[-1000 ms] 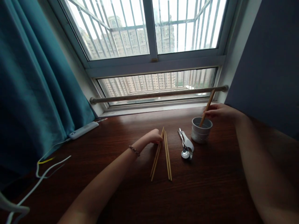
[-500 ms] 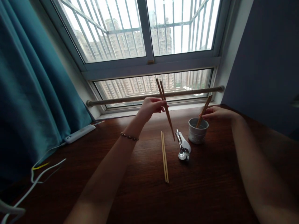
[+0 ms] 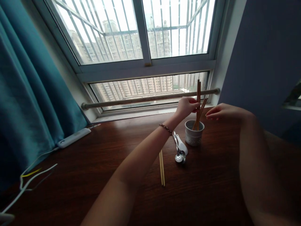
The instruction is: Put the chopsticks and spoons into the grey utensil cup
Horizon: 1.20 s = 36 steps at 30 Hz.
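My left hand pinches a pair of brown chopsticks near their middle. They stand almost upright, with their lower ends inside a grey-white cup. A second pair of chopsticks leans in the same cup, tilted to the right. Just right of these, my right hand hovers with loosely bent fingers, apart from the chopsticks and holding nothing. Metal spoons and a white spoon lie left of the cup. Lighter chopsticks rest on the table, their far ends hidden by my left forearm.
The dark wooden table meets a window with a horizontal rail at the back. On the left are a white power strip, loose cables and a teal curtain. A dark wall rises on the right.
My left hand has moved right, bringing its chopsticks from above the table into the cup. My right hand has let go of the other pair and drawn slightly away to the right.
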Available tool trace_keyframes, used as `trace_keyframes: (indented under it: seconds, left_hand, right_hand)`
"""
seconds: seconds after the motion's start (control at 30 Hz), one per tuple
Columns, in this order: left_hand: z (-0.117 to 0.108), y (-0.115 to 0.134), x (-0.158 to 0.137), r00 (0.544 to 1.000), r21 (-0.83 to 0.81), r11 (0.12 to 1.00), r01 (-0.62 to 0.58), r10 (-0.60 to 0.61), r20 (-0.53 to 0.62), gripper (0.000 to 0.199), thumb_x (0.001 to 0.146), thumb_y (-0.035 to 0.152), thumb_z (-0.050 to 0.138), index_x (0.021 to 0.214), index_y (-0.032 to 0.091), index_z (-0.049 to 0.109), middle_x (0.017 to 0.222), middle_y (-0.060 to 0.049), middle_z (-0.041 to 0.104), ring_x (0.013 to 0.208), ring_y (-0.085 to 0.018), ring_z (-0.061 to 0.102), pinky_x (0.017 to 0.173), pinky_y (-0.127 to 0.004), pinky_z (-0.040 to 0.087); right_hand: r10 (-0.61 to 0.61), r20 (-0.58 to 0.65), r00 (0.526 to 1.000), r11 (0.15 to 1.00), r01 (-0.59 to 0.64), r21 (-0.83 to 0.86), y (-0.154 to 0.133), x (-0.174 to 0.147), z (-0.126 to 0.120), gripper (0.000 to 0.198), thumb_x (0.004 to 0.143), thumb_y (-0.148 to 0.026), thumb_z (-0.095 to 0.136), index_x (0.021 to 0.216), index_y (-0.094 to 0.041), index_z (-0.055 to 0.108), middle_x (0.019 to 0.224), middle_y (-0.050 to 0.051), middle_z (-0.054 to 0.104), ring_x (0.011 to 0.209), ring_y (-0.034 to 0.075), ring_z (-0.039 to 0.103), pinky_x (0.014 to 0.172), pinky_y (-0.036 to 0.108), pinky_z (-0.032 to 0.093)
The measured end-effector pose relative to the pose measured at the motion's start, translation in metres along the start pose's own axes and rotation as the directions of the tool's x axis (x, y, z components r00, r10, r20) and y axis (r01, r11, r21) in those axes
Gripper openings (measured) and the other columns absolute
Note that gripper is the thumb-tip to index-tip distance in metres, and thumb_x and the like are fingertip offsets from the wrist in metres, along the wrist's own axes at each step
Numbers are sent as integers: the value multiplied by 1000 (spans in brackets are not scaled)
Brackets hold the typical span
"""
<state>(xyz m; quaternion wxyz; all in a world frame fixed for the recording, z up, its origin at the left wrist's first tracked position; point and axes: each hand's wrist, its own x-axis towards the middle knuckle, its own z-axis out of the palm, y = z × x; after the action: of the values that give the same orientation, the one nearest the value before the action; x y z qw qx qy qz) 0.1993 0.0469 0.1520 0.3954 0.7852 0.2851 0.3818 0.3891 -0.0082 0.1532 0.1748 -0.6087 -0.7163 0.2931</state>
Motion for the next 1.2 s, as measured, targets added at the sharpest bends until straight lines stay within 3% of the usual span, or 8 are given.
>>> trace_keyframes:
  seconds: [0.13, 0.3, 0.57, 0.73, 0.8, 0.9, 1.07, 1.2]
  left_hand:
    - [19, -20, 3, 990, 130, 991, 18, -36, 134, 16, 83, 23, 54, 80, 7, 58, 66, 0, 59, 58, -8, 58, 53, -21, 50]
    - [25, -31, 2, 980, 304, 952, -36, -26, 198, 19, 84, 27, 53, 81, 8, 58, 71, -1, 58, 65, -10, 57, 61, -25, 49]
    - [16, -31, -5, 994, 486, 869, -87, 42, 102, 25, 82, 34, 53, 90, 10, 57, 83, -3, 58, 78, -14, 56, 74, -34, 46]
    - [-21, -42, -52, 999, 525, 850, 41, -22, -43, 28, 83, 34, 52, 99, 11, 52, 90, -5, 56, 81, -14, 55, 74, -33, 46]
    - [-41, -54, -80, 991, 536, 834, 134, -108, -80, 26, 83, 33, 52, 96, 10, 53, 86, -4, 56, 79, -14, 55, 73, -32, 46]
    - [-67, -78, -125, 953, 537, 790, 295, -284, -105, 23, 83, 32, 52, 88, 10, 54, 84, -4, 56, 78, -14, 55, 72, -32, 46]
    - [-85, -112, -177, 794, 460, 706, 539, -608, 3, 24, 86, 31, 48, 83, 9, 55, 72, -1, 56, 61, -9, 54, 58, -24, 47]
    - [-86, -120, -187, 693, 364, 665, 652, -717, 70, 24, 88, 31, 46, 86, 9, 55, 73, -1, 56, 59, -7, 53, 54, -21, 46]
  right_hand:
    - [-36, 5, 999, 999, 36, -27, -16, -17, -3, 46, 69, -49, 58, 98, -14, 65, 86, 8, 63, 75, 18, 55, 62, 26, 42]
    - [-67, 50, 997, 997, 69, -44, -17, -17, -4, 44, 71, -49, 57, 100, -16, 64, 93, 6, 63, 81, 19, 56, 66, 27, 42]
    - [41, 80, 996, 995, -34, -95, -33, -20, 4, 46, 70, -49, 56, 89, -8, 65, 80, 10, 64, 73, 18, 59, 61, 25, 46]
    - [-34, 129, 991, 987, 53, -149, -64, -28, 15, 40, 73, -45, 54, 86, -9, 65, 79, 11, 65, 73, 19, 61, 61, 25, 47]
    - [-102, 180, 978, 980, 130, -149, -81, -23, 36, 34, 74, -41, 54, 81, -10, 65, 76, 9, 66, 69, 17, 61, 58, 24, 47]
    - [-117, 238, 964, 984, 145, -100, -109, -3, 93, 24, 76, -32, 54, 73, -10, 63, 63, 7, 64, 55, 14, 60, 48, 21, 46]
    - [-46, 178, 983, 989, 70, -130, -129, 36, 204, 22, 77, -23, 54, 61, -9, 58, 57, 6, 61, 51, 13, 58, 48, 23, 46]
    - [-10, 124, 992, 989, 28, -142, -120, 50, 244, 17, 78, -26, 58, 71, -10, 57, 66, 1, 60, 60, 11, 58, 58, 26, 48]
